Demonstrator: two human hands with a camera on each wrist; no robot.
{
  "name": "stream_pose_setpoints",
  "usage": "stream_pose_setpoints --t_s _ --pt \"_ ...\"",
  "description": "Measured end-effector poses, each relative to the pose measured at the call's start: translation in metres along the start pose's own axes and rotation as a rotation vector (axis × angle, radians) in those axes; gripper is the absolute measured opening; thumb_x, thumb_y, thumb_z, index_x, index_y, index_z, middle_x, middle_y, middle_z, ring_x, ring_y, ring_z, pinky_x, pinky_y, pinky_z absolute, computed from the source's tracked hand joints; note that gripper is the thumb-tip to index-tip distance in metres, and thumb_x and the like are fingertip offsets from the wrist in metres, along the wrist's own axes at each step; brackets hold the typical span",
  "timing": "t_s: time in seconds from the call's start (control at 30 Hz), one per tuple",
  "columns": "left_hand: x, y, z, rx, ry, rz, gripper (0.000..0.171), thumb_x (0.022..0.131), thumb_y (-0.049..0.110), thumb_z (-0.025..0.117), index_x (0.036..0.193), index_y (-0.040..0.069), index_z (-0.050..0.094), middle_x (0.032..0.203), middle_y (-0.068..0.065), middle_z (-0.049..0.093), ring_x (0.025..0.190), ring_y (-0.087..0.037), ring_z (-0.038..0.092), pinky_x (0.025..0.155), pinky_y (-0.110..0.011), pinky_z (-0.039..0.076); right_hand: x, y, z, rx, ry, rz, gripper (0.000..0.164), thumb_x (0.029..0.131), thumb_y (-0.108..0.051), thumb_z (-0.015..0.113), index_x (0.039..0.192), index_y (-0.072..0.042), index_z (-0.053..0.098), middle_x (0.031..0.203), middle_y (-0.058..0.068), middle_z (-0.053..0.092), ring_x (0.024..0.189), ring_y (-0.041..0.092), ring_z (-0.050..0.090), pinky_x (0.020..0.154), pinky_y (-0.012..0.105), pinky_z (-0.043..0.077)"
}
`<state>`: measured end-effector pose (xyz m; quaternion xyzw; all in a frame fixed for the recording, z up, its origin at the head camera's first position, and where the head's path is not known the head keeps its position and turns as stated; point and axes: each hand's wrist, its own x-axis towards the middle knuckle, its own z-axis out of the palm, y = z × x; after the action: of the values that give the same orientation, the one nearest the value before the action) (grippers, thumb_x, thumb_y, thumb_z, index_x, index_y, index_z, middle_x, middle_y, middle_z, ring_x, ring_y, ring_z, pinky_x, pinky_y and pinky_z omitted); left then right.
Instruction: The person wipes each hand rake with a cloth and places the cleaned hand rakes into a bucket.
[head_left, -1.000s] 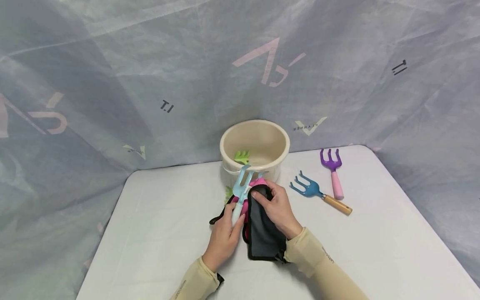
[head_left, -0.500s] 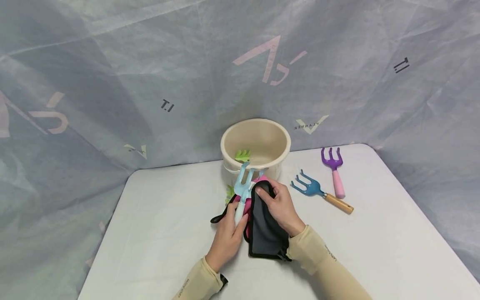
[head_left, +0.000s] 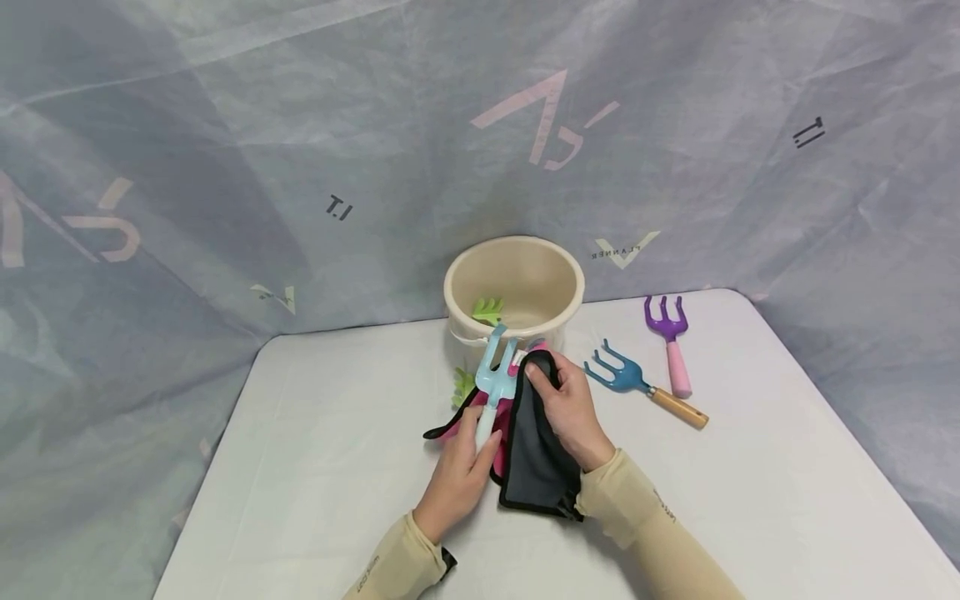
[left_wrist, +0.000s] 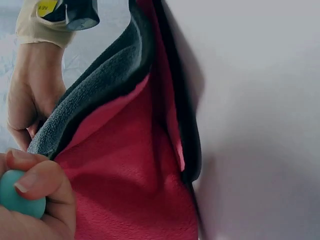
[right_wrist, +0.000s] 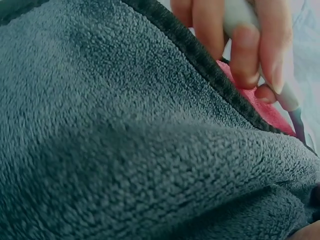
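Observation:
My left hand (head_left: 456, 482) grips the pale handle of a light blue hand fork (head_left: 497, 383), its tines pointing away toward the pot. In the left wrist view the handle's rounded turquoise end (left_wrist: 22, 192) shows between curled fingers. A cloth (head_left: 538, 454), dark grey on one face and pink-red on the other with black edging, hangs from my right hand (head_left: 573, 412), which pinches its upper edge beside the fork's tines. The pink-red side (left_wrist: 125, 185) lies behind the fork. In the right wrist view the grey fleecy side (right_wrist: 125, 125) covers most of the right hand.
A cream pot (head_left: 513, 283) stands at the back, with a green fork head (head_left: 488, 312) inside. A green leafy shape (head_left: 462, 386) shows at its front. To the right lie a blue fork with a wooden handle (head_left: 678, 408) and a purple fork with a pink handle (head_left: 678, 367).
My right hand has shifted slightly up and to the right along with the cloth's edge. More of the light blue fork's tines show apart from the cloth. The left hand keeps its grip.

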<state>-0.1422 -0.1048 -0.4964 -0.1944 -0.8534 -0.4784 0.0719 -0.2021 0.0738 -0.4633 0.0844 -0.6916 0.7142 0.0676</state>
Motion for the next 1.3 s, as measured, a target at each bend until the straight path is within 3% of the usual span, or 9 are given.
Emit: stream_pose_setpoints --t_s 0.17,0.37,0.47,0.67,0.8,0.93,1.03,1.17,1.3 --pt "0.000 0.000 0.001 -0.007 -0.014 0.003 0.029 0.103 0.026 0.049 0.128 0.011 0.045 0.070 0.005 0.048 0.059 -0.005 0.046 0.054 -0.021 0.043 0.001 -0.002 -0.001 -0.035 0.023 -0.021 0.024 0.101 -0.010 0.053 0.114 0.008 0.059 0.098 0.021 0.062 0.081 0.014 0.060 0.069 0.016 0.052" --pt "-0.002 -0.001 0.004 0.019 -0.030 0.033 0.029 0.103 0.023 0.050 0.126 0.005 0.047 0.072 0.005 0.048 0.064 -0.007 0.046 0.060 -0.022 0.044 0.001 -0.005 0.000 -0.030 0.093 0.023 0.022 0.101 -0.005 0.049 0.117 0.009 0.057 0.104 0.022 0.060 0.089 0.016 0.055 0.075 0.015 0.047" --pt "-0.003 0.000 0.004 0.030 -0.042 0.031 0.029 0.103 0.024 0.049 0.125 0.004 0.047 0.073 0.005 0.048 0.064 -0.007 0.046 0.060 -0.022 0.044 0.003 -0.002 -0.002 -0.106 0.120 -0.013 0.020 0.100 -0.002 0.049 0.116 0.008 0.057 0.103 0.024 0.060 0.089 0.020 0.053 0.076 0.019 0.045" --pt "-0.004 0.001 0.004 0.032 -0.048 0.010 0.028 0.103 0.024 0.049 0.127 0.009 0.045 0.075 0.004 0.049 0.067 -0.009 0.048 0.062 -0.023 0.045 0.005 0.008 -0.007 -0.410 0.192 -0.263 0.015 0.096 -0.003 0.057 0.110 -0.001 0.063 0.096 0.016 0.068 0.084 0.018 0.058 0.073 0.037 0.052" --pt "-0.004 0.001 0.003 0.041 -0.053 0.004 0.028 0.103 0.021 0.050 0.127 0.007 0.046 0.077 0.003 0.050 0.069 -0.009 0.049 0.063 -0.024 0.047 0.008 0.012 -0.011 -0.544 0.229 -0.460 0.015 0.093 -0.004 0.060 0.107 -0.002 0.065 0.096 0.014 0.069 0.090 0.021 0.063 0.078 0.048 0.056" --pt "-0.004 0.000 0.004 0.036 -0.059 0.006 0.029 0.102 0.020 0.050 0.127 0.004 0.047 0.078 0.004 0.050 0.074 -0.009 0.050 0.068 -0.026 0.047 0.010 0.013 -0.016 -0.636 0.251 -0.559 0.014 0.093 -0.006 0.060 0.106 -0.003 0.066 0.093 0.014 0.067 0.090 0.022 0.063 0.079 0.049 0.057" --pt "-0.004 0.001 0.004 0.017 -0.066 0.011 0.030 0.103 0.021 0.050 0.127 0.003 0.047 0.079 0.004 0.049 0.074 -0.009 0.050 0.068 -0.026 0.047 0.011 0.014 -0.017 -0.635 0.267 -0.592 0.012 0.094 -0.007 0.059 0.103 -0.003 0.066 0.091 0.014 0.067 0.087 0.021 0.063 0.076 0.048 0.057" --pt "-0.004 0.004 0.004 0.010 -0.080 0.011 0.027 0.103 0.023 0.049 0.125 0.006 0.047 0.078 0.002 0.048 0.069 -0.009 0.047 0.062 -0.023 0.045 0.011 0.013 -0.018 -0.551 0.319 -0.605 0.012 0.093 -0.004 0.059 0.102 -0.001 0.067 0.090 0.014 0.069 0.087 0.020 0.064 0.076 0.043 0.056" --pt "-0.002 0.002 0.004 0.000 -0.113 -0.002 0.023 0.104 0.027 0.047 0.121 0.011 0.047 0.073 0.004 0.045 0.063 -0.007 0.043 0.058 -0.020 0.040 0.012 0.007 -0.023 -0.321 0.418 -0.475 0.014 0.097 -0.006 0.055 0.103 0.001 0.065 0.084 0.008 0.064 0.081 0.013 0.058 0.075 0.026 0.049"
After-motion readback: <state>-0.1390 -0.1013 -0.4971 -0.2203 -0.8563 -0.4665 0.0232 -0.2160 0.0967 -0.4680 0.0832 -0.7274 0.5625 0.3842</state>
